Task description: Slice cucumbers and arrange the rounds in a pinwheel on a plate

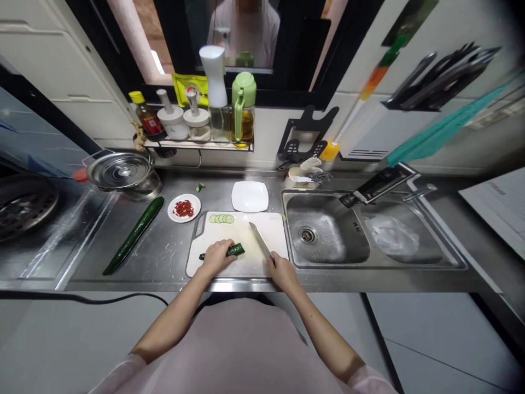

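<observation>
My left hand point(220, 255) is wrapped over a dark green cucumber piece point(235, 250) lying on the white cutting board point(258, 265); both of its ends stick out from under my fingers. In my right hand point(281, 270) is the handle of a kitchen knife point(260, 239). Its blade points away from me, up and to the left, over the board and apart from the cucumber piece. A short row of overlapping cucumber slices point(222, 219) lies along the board's far left side.
A whole cucumber point(134, 235) lies left of the board. Behind are a plate of chopped red pieces point(184, 208), a white dish point(250, 197) and a lidded steel pot point(127, 176). Right of the board is a double sink point(328, 257) with a faucet point(379, 186). Bottles stand on a shelf point(197, 144).
</observation>
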Tool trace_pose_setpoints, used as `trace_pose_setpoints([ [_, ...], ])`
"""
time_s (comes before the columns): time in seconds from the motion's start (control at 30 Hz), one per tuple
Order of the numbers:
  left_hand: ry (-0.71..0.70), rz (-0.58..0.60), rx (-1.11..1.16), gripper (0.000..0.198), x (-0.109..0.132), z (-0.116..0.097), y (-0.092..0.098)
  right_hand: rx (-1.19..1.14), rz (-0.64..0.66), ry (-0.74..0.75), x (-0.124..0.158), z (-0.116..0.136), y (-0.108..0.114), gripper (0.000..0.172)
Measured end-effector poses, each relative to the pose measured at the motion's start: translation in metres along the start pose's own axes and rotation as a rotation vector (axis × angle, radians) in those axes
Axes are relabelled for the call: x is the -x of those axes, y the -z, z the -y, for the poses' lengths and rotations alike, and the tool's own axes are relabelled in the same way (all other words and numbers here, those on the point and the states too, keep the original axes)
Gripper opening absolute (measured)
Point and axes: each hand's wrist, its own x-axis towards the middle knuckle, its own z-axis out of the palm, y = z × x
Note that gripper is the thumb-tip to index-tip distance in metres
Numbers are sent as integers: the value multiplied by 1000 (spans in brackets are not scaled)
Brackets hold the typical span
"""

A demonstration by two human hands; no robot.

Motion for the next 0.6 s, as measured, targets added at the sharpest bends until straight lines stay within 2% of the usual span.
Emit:
trace_pose_setpoints([
  [0.2, 95, -162, -83, 39, -5, -1, -7, 11, 15, 0, -1, 7, 5, 32],
  [0.6, 10, -230, 9, 38, 2, 3, -30, 110, 70, 144, 7, 41, 1, 33],
])
